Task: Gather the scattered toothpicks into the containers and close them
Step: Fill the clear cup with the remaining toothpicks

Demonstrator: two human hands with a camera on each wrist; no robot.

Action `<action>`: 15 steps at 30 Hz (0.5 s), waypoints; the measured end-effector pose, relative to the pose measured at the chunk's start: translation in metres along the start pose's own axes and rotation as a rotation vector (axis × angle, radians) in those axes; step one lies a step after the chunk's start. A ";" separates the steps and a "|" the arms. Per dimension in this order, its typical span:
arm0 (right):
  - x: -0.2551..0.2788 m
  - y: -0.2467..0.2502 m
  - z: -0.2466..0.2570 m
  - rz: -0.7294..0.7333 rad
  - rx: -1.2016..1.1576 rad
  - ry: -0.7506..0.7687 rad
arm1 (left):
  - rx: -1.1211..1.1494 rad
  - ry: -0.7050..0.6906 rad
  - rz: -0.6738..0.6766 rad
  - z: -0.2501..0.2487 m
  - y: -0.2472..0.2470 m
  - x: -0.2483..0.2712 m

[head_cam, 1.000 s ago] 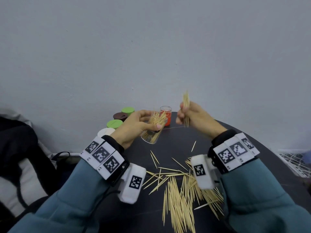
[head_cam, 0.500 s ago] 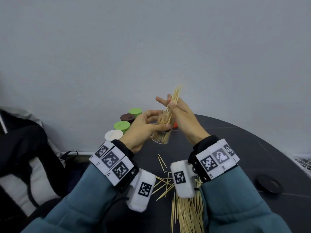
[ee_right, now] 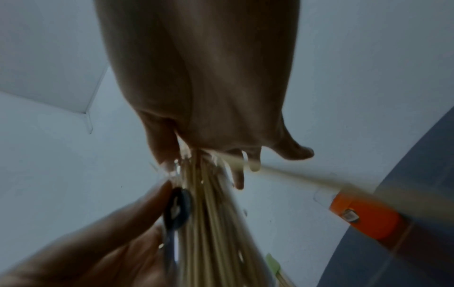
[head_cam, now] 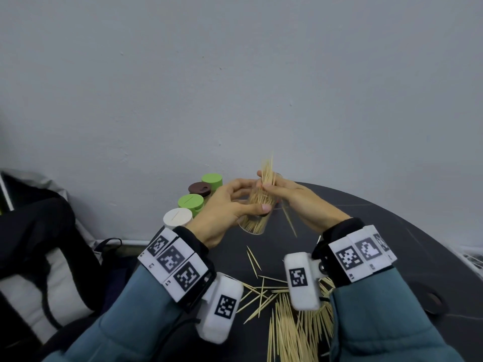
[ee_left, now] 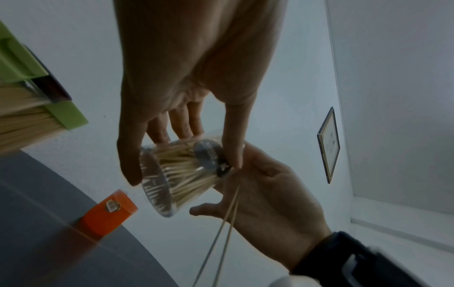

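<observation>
- The left hand [head_cam: 224, 207] has its thumb and fingers wrapped around a clear container [ee_left: 167, 178], holding it tilted up off the black table [head_cam: 379, 226], mouth pointing away toward the wall.
- The right hand [head_cam: 298, 202] is right at that mouth, fingers pinched on a bundle of toothpicks [head_cam: 266, 178]. Their lower ends are inside the container and the tops fan out above both hands.
- Two loose toothpicks [ee_left: 221, 233] hang below the right hand in the left wrist view. Can't tell if it's got hold of them.
- Big scattered pile of toothpicks [head_cam: 292, 330] on the near side of the table, between the wrists, plus a few strays [head_cam: 253, 259] further up.
- Closed containers sit at the table's left edge by the wall: white lid [head_cam: 177, 218], green lid [head_cam: 190, 202], brown lid [head_cam: 200, 189], another green lid [head_cam: 211, 180].
- An orange container [ee_left: 110, 213] stands on the table just behind the hands.
- The right wrist view is pretty blurry.
</observation>
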State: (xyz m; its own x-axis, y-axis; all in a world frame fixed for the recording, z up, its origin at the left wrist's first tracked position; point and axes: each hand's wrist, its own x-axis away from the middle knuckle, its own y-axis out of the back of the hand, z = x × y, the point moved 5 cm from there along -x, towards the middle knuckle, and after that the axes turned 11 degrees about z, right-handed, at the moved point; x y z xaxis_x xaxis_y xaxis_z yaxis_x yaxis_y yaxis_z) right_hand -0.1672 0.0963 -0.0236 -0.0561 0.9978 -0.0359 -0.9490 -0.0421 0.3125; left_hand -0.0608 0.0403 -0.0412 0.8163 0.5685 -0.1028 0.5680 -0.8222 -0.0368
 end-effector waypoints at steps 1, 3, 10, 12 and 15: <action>0.000 0.001 -0.002 0.018 -0.010 -0.020 | -0.008 0.001 0.009 0.000 -0.001 0.000; 0.002 0.003 -0.002 0.046 -0.028 -0.021 | -0.029 0.004 0.025 0.001 -0.003 0.000; 0.005 0.007 -0.003 0.143 -0.002 0.032 | -0.056 0.012 0.064 -0.002 -0.007 0.003; 0.006 0.009 -0.003 0.135 -0.039 0.022 | -0.067 0.017 0.077 -0.002 -0.009 0.003; 0.009 0.015 0.000 0.086 -0.053 0.051 | -0.100 0.031 0.091 -0.002 -0.010 0.004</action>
State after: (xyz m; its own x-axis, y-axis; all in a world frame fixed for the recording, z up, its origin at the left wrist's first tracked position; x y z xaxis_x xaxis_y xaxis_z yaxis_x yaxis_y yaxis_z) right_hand -0.1816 0.1044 -0.0190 -0.1527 0.9864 -0.0602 -0.9549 -0.1316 0.2663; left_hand -0.0633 0.0510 -0.0396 0.8671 0.4931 -0.0704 0.4974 -0.8646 0.0710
